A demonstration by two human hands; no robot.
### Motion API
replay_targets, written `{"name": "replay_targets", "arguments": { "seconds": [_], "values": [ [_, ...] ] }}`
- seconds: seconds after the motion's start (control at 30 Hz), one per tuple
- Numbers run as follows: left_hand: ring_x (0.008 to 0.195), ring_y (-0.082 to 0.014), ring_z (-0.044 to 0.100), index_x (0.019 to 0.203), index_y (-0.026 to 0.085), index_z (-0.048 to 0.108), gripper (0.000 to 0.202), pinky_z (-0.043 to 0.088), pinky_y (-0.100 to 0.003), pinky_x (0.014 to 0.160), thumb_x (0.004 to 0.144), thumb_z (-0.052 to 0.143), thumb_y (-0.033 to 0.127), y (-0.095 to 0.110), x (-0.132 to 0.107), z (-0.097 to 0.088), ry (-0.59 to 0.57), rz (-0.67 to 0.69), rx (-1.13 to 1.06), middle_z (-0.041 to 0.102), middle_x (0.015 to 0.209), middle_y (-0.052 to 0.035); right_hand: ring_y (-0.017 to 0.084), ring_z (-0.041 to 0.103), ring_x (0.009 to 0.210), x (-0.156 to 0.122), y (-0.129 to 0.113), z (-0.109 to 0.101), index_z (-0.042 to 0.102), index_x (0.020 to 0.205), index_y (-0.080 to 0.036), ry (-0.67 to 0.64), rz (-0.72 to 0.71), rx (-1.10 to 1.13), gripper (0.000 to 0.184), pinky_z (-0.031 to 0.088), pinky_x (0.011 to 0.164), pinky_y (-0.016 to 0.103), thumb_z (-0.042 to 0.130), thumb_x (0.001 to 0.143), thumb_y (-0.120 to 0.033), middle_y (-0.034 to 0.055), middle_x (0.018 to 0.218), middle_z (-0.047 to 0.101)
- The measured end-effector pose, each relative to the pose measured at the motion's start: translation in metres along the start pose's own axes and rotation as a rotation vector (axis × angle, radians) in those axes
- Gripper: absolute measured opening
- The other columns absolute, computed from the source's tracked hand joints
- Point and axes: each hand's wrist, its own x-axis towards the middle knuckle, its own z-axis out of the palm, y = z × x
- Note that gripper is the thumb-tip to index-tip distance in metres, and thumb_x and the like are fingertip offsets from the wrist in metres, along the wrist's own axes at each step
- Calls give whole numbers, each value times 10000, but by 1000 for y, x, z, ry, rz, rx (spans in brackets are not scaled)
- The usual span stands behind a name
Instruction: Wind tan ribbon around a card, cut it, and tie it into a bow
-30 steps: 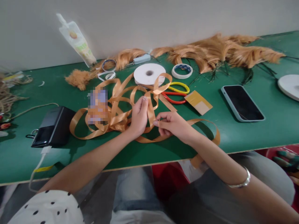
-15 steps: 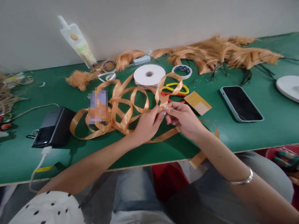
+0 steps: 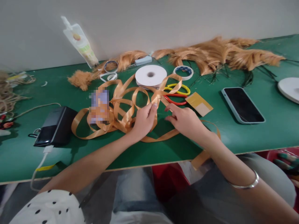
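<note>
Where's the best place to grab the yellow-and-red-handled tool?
Probably the yellow loop: pinch its rounded right end, coming from above and the right. That end is uncovered, while ribbon crosses its left part and the card crowds the red loop.

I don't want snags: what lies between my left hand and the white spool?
The head view shows tan ribbon between the left hand and the spool, looping over itself.

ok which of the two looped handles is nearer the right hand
The red handle, just beyond the right hand; the yellow handle lies behind it, farther from that hand.
</note>
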Motion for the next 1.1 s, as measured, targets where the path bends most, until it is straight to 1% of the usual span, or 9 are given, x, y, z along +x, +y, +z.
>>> {"name": "replay_targets", "arguments": {
  "seconds": [0.1,0.17,0.37,0.5,0.63,0.73,0.9,1.0,1.1],
  "values": [
    [449,-92,307,565,202,282,435,214,-266,461,903,358,466,-1,0,0,-17,14,5,294,480,47,214,564,572,1,3,3,595,1036,-129,121,146,-208,248,311,534,286,444,850,-193,83,617,616],
    [442,-93,299,565,203,282,437,205,-269,459,903,354,471,-1,0,0,-32,27,14,282,477,49,203,567,568,4,6,4,614,977,-138,227,217,-103,232,353,558,297,424,865,-210,76,607,615],
    [458,-96,302,553,204,277,447,202,-270,468,893,375,478,-1,2,1,-14,-21,19,271,481,50,145,627,728,10,9,3,608,900,-183,304,168,1054,232,484,730,308,440,879,-342,39,768,656],
    [467,-96,302,558,201,293,444,203,-273,470,886,386,485,-1,4,-1,3,-46,-26,295,489,46,90,519,520,8,8,-2,603,879,-205,168,188,1397,197,480,634,271,485,860,-362,-42,539,514],
    [476,-95,281,571,197,309,442,199,-275,470,880,387,504,-3,4,-1,44,-58,-89,287,511,45,67,352,373,4,5,-8,596,864,-198,37,69,1171,114,314,444,230,550,817,-290,-86,415,394],
    [480,-94,266,578,195,315,441,202,-270,467,872,405,511,-6,5,-1,73,-68,-145,274,520,46,98,423,419,0,0,-7,600,1013,-194,-60,-24,656,223,308,476,241,567,793,-216,-66,437,477],
    [480,-90,243,579,195,282,445,207,-262,454,873,416,502,-7,6,0,92,-69,-174,235,531,48,198,563,569,-3,-4,3,580,1146,-171,-8,14,-100,337,319,539,280,502,819,-186,55,617,626],
    [476,-85,245,585,196,281,440,214,-255,443,875,416,498,-7,6,0,89,-75,-186,240,534,48,208,574,575,0,-2,8,595,1121,-154,111,118,-51,311,363,566,301,447,854,-213,71,617,629],
    [448,-75,245,596,199,296,435,223,-241,418,866,422,515,-10,6,2,95,-125,-244,250,524,53,177,596,611,4,-1,11,619,1004,-162,229,144,491,259,442,645,312,434,881,-296,51,637,635]
  ]
}}
